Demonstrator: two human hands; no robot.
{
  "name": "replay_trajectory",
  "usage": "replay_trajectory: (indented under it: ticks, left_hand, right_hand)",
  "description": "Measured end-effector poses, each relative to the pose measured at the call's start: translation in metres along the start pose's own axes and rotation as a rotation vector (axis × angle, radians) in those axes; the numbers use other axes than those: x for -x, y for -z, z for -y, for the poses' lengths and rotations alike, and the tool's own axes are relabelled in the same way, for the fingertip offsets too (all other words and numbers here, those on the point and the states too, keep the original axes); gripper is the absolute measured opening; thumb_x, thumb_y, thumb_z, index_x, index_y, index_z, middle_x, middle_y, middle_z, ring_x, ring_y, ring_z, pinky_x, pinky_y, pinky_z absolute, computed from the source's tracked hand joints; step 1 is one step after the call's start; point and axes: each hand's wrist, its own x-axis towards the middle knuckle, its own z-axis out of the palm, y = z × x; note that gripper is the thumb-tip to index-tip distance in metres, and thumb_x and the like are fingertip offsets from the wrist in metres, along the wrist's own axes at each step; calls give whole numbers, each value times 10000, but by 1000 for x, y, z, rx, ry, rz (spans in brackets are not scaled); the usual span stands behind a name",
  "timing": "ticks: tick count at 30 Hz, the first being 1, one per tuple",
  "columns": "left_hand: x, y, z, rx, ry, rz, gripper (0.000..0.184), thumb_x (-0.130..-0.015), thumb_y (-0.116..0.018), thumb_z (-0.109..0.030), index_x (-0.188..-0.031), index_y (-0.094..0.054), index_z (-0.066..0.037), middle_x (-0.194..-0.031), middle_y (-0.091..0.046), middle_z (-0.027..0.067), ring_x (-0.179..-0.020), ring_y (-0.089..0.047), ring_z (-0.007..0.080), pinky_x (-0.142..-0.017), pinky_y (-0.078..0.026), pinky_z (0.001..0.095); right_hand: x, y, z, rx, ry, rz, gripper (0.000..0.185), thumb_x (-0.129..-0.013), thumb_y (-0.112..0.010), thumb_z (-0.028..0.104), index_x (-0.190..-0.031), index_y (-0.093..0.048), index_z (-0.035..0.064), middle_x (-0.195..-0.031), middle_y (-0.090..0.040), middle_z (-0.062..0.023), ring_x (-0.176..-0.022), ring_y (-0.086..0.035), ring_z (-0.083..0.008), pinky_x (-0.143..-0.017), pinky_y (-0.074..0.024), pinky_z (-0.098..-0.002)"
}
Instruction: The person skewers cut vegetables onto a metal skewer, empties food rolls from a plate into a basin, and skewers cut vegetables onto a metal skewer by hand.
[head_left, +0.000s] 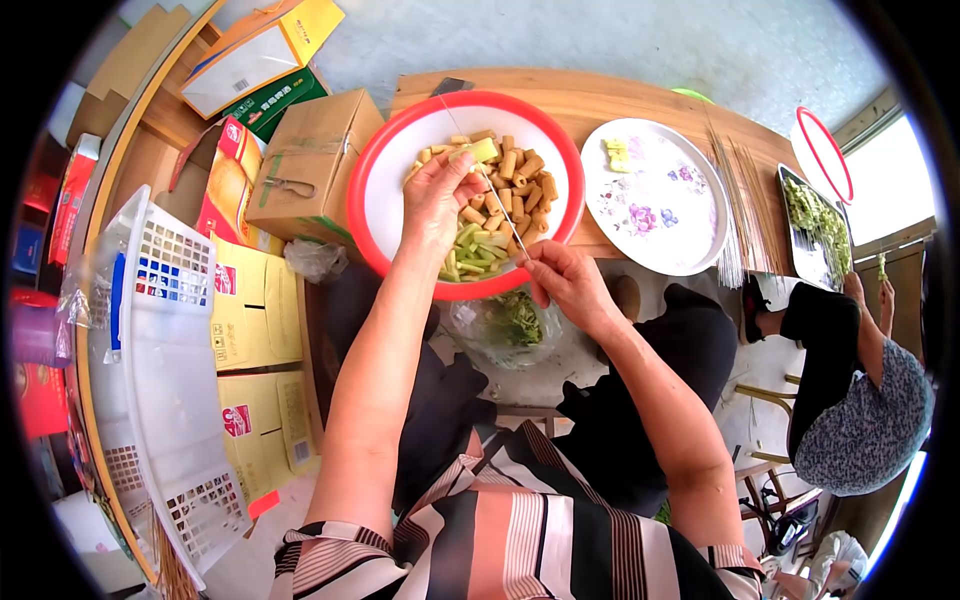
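Note:
Over a white basin with a red rim (366,190), my left hand (436,200) pinches a pale green vegetable piece (484,150) between its fingers. A thin metal skewer (503,208) slants through or against that piece; I cannot tell which. My right hand (567,277) grips the skewer's lower end near the basin's front rim. In the basin lie several brown tube-shaped pieces (533,168) and pale green cut strips (474,252). To the right, a white flowered plate (655,240) carries a few light green pieces (617,155).
Loose metal skewers (732,215) and brown sticks (757,200) lie right of the plate. Beyond is a tray of greens (822,225); another person (865,420) sits there. A bag of greens (520,318) hangs below the basin. Boxes (305,165) and a white crate (165,380) stand left.

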Motion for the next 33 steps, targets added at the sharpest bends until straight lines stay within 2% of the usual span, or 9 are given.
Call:
replay_trajectory:
  ticks: [4, 10, 14, 16, 20, 24, 29, 31, 33]
  left_hand:
    - [-1, 5, -6, -41, -13, -12, 156, -829, -662, -121, -941, -613, -25, -829, -623, 38, -702, -593, 125, -649, -527, 271]
    - [1, 4, -6, -66, -13, -37, 151, -832, -656, -114, -945, -615, -21, -826, -624, 37, -693, -592, 121, -650, -529, 271]
    - [7, -4, -5, -115, 30, 36, 156, -834, -655, -127, -941, -616, -21, -818, -623, 34, -685, -594, 119, -648, -528, 271]
    - [13, -8, 3, -165, 121, 135, 180, -828, -667, -153, -942, -618, -22, -805, -619, 27, -685, -599, 117, -650, -527, 267]
    - [22, -19, 18, -243, 177, 279, 220, -826, -672, -168, -974, -617, -15, -813, -622, 31, -726, -610, 118, -661, -528, 263]
    - [21, -25, 11, -192, 191, 330, 277, -845, -648, -200, -1026, -607, 5, -876, -640, 65, -799, -630, 146, -698, -535, 277]
    - [21, -26, 7, -161, 204, 370, 309, -861, -624, -225, -1059, -599, 11, -952, -642, 94, -842, -636, 170, -742, -542, 300]
    - [19, -24, 4, 6, 219, 274, 285, -862, -620, -197, -1058, -603, 10, -991, -632, 96, -851, -632, 170, -760, -545, 307]
    - [16, -21, 1, -33, 166, 253, 261, -864, -616, -173, -1049, -608, 11, -980, -636, 89, -835, -634, 160, -745, -546, 287]
  right_hand:
    - [7, 1, 2, 19, -74, 96, 135, -937, -487, 132, -940, -564, 22, -564, -509, 11, -524, -475, -55, -506, -384, -210]
    - [7, 2, -10, -58, -91, 143, 122, -903, -516, 149, -895, -573, 41, -558, -528, -3, -533, -502, -69, -516, -407, -232]
    - [5, 0, -9, -55, -73, 161, 129, -904, -516, 138, -915, -554, 15, -590, -550, -16, -549, -520, -73, -524, -412, -233]
    - [0, -2, -2, -204, 22, 21, 143, -916, -511, 132, -944, -531, -7, -607, -549, -17, -545, -514, -79, -525, -415, -228]
    - [-14, 3, 8, -420, 20, -155, 151, -936, -499, 142, -967, -545, 1, -590, -506, 14, -501, -460, -68, -466, -384, -203]
    - [-17, 12, 14, -308, 56, -217, 158, -929, -514, 144, -969, -604, 20, -569, -467, 32, -477, -422, -38, -423, -339, -191]
    - [-14, 14, 22, -257, 61, -228, 164, -934, -501, 145, -969, -599, 18, -562, -442, 42, -464, -395, -36, -422, -318, -188]
    - [-12, 17, 22, -318, 60, -209, 154, -931, -501, 140, -959, -595, 21, -550, -427, 44, -454, -376, -35, -417, -298, -188]
    - [-9, 19, 24, -330, 55, -202, 151, -931, -497, 136, -954, -593, 21, -544, -421, 44, -451, -370, -34, -417, -290, -187]
